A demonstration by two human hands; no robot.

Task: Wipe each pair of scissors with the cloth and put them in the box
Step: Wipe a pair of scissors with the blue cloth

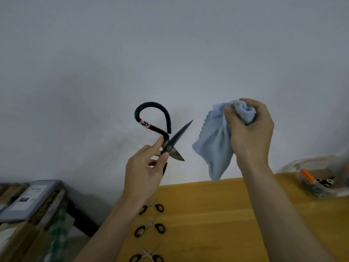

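Left hand (145, 167) pinches black loop-handled steel scissors (166, 137); right hand (249, 129) grips soft blue cloth (217, 144).

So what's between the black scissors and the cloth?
Nothing: in the head view only bare wall shows between the black scissors and the cloth; they're apart.

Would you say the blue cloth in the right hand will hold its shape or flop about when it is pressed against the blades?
The blue cloth is probably floppy: it hangs in loose folds below the right hand. It looks light and bunches easily in the grip. It would likely wrap around the open scissors in the left hand.
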